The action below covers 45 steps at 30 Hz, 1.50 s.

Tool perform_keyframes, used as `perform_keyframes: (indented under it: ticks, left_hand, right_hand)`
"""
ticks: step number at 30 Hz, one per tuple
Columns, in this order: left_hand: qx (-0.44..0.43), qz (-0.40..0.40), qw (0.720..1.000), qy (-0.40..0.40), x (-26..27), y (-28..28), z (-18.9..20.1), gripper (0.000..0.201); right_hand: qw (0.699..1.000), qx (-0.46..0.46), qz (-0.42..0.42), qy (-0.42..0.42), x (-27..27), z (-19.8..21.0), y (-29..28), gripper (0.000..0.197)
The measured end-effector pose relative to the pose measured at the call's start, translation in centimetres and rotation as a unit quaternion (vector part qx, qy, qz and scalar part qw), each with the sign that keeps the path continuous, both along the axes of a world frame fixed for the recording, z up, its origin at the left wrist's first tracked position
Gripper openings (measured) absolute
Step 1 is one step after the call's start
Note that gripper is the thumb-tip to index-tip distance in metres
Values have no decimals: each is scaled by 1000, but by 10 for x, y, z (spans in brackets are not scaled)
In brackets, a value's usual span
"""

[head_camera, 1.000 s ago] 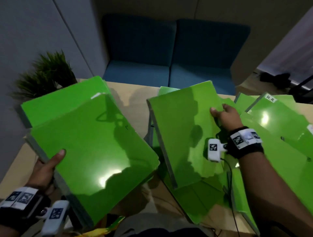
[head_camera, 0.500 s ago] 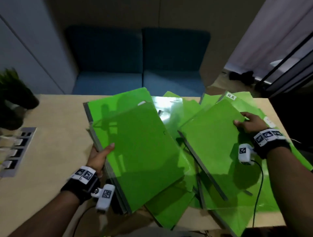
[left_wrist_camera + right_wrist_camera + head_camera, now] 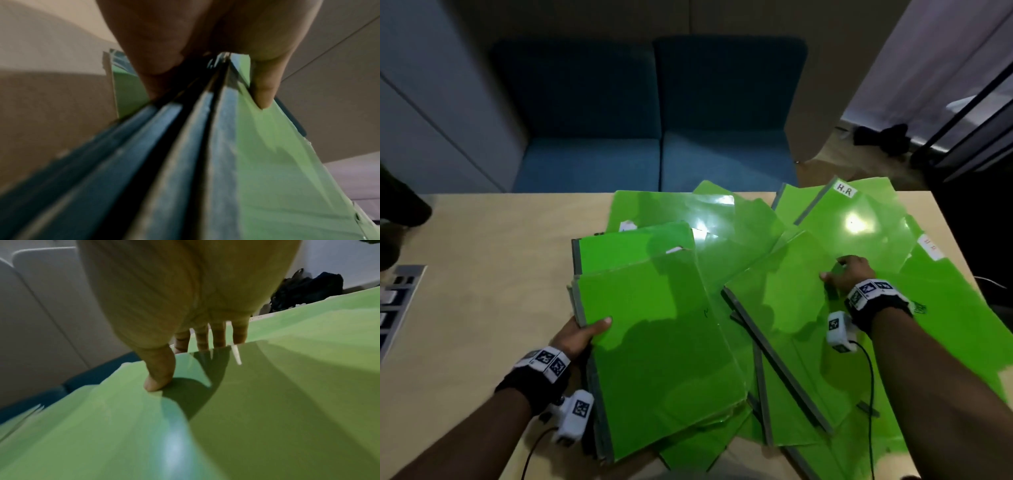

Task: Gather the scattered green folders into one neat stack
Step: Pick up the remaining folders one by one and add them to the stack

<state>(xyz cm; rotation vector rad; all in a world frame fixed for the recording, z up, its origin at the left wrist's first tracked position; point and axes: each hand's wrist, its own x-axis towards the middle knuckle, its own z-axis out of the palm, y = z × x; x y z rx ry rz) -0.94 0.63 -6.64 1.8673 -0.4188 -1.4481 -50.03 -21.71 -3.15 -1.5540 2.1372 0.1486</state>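
Several glossy green folders with grey spines lie fanned over the right half of the table [image 3: 482, 274]. My left hand [image 3: 582, 334] grips a small stack of folders [image 3: 661, 346] by its spine edge, thumb on the top cover. In the left wrist view the thumb [image 3: 263, 91] presses the top cover and the grey-blue spines [image 3: 185, 146] fan out below. My right hand [image 3: 846, 277] pinches the far edge of a single folder [image 3: 787, 325], tilted over the pile. The right wrist view shows its thumb [image 3: 158, 373] on top of that folder [image 3: 144, 434] and the fingers under the edge.
Two folders with white "H.R" labels [image 3: 846, 190] lie at the back right. A blue sofa [image 3: 654, 137] stands behind the table. A power socket panel [image 3: 397, 301] is set into the table at the left. Dark items [image 3: 883, 137] lie on the floor at right.
Both hands have lowered their folders toward the table. The left hand's stack now sits lower and nearer the pile, and the right hand's folder lies flatter over the spread folders.
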Motion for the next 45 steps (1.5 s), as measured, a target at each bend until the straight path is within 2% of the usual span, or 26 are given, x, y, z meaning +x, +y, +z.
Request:
perform_keyframes:
  ticks: [4, 9, 12, 15, 19, 21, 24, 28, 30, 34, 36, 38, 40, 43, 44, 45]
  left_hand:
    - [17, -18, 1000, -3, 4, -2, -4, 43]
    - [11, -58, 997, -53, 1, -2, 1, 46]
    - [10, -94, 992, -80, 0, -2, 6, 54]
    - [10, -121, 988, -96, 3, -1, 7, 62]
    - [-2, -111, 989, -101, 8, 4, -2, 96]
    - [-3, -108, 989, -98, 12, 5, -12, 113]
    - [-4, -104, 990, -92, 16, 6, -19, 119]
    - [-8, -131, 988, -85, 24, 9, -27, 123]
    - [-6, -158, 983, -95, 20, 11, -9, 135]
    - [-16, -204, 972, -118, 10, 12, 23, 156]
    - [-8, -209, 971, -117, 10, 13, 23, 161]
    - [-5, -201, 974, -101, 10, 13, 22, 163]
    - [-4, -194, 978, -72, 7, 13, 30, 152]
    - [18, -142, 989, -19, 4, 14, 24, 103]
    - [20, -131, 991, -20, 3, 14, 23, 97]
    - [24, -126, 992, -22, 2, 14, 18, 100]
  right_hand:
    - [996, -52, 34, 63, 4, -6, 13, 65]
    - [991, -105, 46, 74, 11, 15, 17, 63]
    - [990, -128, 55, -14, 18, 48, 12, 58]
    - [979, -157, 79, -105, 22, 97, 8, 39]
    - [943, -206, 42, -258, 33, 150, 11, 15]
    - [924, -199, 11, -326, 46, 157, 17, 13]
    - [918, -147, -73, -361, 78, 129, 29, 4]
    - [948, -18, -76, -309, 126, 41, 53, 50]
    - [958, 14, -58, -279, 150, 10, 72, 46]
    - [971, 31, 21, -236, 196, 2, 106, 60]
    - [977, 43, 103, -180, 212, 5, 114, 77]
    - [976, 63, 130, -165, 227, 7, 121, 83]
    - [974, 76, 158, -144, 239, 6, 130, 78]
    - [975, 84, 192, -71, 247, 11, 129, 65]
    - [974, 88, 205, -50, 249, 17, 125, 63]
    - [971, 94, 217, -24, 249, 21, 118, 61]
